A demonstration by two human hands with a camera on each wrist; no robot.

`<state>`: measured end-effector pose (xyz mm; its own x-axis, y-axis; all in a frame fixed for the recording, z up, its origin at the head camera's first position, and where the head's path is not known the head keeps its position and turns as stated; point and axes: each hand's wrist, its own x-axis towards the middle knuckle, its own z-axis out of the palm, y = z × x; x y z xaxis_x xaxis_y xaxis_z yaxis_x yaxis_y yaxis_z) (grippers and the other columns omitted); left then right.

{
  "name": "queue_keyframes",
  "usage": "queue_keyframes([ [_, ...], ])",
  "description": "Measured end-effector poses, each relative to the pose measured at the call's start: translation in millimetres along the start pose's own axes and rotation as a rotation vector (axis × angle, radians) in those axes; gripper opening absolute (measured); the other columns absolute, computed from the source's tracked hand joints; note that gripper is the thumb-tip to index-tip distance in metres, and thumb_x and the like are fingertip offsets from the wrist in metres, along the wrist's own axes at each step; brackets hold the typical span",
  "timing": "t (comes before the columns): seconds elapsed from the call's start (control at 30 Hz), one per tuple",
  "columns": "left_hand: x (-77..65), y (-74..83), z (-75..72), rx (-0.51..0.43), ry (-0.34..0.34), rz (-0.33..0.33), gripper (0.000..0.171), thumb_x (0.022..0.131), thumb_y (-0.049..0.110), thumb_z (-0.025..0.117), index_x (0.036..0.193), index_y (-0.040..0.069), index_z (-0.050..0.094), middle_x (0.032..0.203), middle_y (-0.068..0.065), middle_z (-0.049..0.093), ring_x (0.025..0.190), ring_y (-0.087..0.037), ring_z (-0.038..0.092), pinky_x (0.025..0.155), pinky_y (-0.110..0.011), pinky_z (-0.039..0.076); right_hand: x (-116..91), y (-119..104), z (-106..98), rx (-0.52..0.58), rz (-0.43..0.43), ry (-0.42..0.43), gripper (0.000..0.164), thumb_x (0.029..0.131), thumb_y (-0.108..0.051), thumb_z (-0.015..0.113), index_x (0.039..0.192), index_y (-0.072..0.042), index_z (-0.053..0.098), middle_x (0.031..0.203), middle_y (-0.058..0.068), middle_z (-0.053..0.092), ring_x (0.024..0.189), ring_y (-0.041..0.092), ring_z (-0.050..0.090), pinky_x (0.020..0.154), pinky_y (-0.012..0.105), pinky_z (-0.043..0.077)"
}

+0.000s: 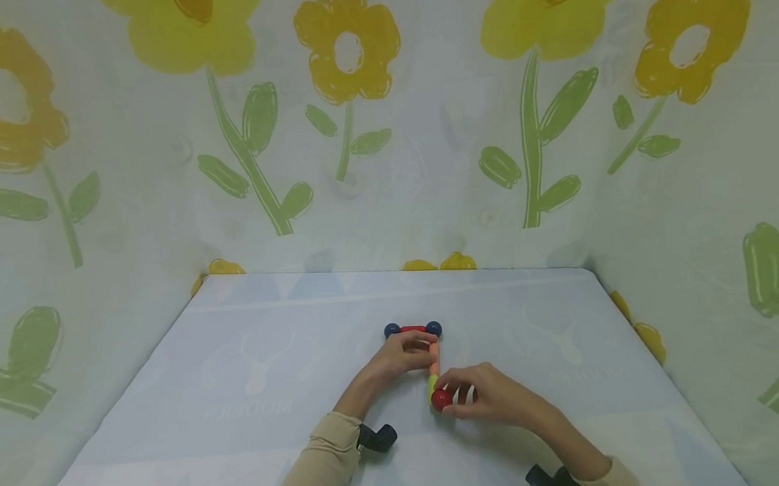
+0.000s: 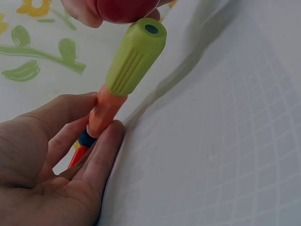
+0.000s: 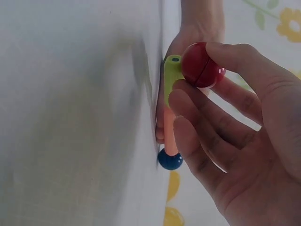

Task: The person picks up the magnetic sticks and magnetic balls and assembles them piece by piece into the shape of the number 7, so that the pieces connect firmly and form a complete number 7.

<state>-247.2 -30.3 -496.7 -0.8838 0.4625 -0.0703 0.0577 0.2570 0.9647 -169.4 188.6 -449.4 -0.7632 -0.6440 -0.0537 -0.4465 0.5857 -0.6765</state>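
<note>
My left hand [image 1: 394, 357] pinches an orange magnetic stick [image 2: 106, 113] between thumb and fingers, low over the white table. A lime green stick [image 2: 134, 59] joins the orange one end to end, its near tip showing a dark round magnet. In my right hand [image 1: 490, 396] a glossy red ball [image 3: 201, 65] is held by thumb and fingertips, right at the green stick's free end. Beyond the left hand, a red stick [image 1: 413, 329] lies between two dark blue balls [image 1: 392, 330]; the orange stick runs toward the right-hand blue ball [image 3: 170, 159].
The white tabletop [image 1: 239, 394] carries a faint printed pattern. Its far edge meets a hanging cloth [image 1: 427, 198] with yellow flowers, which also surrounds both sides. Black wrist mounts [image 1: 378, 438] sit at both cuffs near the table.
</note>
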Motion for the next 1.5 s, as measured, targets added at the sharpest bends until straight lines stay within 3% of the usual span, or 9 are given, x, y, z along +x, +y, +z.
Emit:
queue_keyframes([
  [0.67,-2.4,2.7,0.0,-0.012,0.001,-0.013,0.039,0.086,0.027,0.076,0.123,0.017,0.067,0.118,-0.008,0.069,0.104,-0.016,0.065,0.090,-0.035,0.055,-3.2,-1.2,8.7,0.059,-0.028,-0.056,0.029,0.088,-0.031,0.073,0.115,-0.021,0.068,0.097,-0.011,0.072,0.078,-0.002,0.062,0.068,0.018,0.054],
  [1.13,-2.5,2.1,0.2,-0.010,0.003,-0.014,0.039,0.086,0.028,0.076,0.122,0.018,0.067,0.117,-0.007,0.069,0.103,-0.016,0.066,0.090,-0.034,0.054,-2.2,2.6,14.8,0.045,-0.066,-0.050,0.028,0.089,-0.033,0.072,0.115,-0.022,0.068,0.096,-0.013,0.070,0.078,-0.003,0.061,0.068,0.018,0.054],
  [1.5,-2.4,2.4,0.1,0.012,0.003,-0.007,0.039,0.086,0.027,0.076,0.122,0.018,0.067,0.117,-0.007,0.069,0.103,-0.017,0.065,0.090,-0.035,0.055,-0.8,-1.2,16.3,0.019,-0.029,-0.067,0.030,0.087,-0.030,0.074,0.116,-0.022,0.069,0.095,-0.015,0.070,0.077,-0.004,0.060,0.069,0.016,0.053],
])
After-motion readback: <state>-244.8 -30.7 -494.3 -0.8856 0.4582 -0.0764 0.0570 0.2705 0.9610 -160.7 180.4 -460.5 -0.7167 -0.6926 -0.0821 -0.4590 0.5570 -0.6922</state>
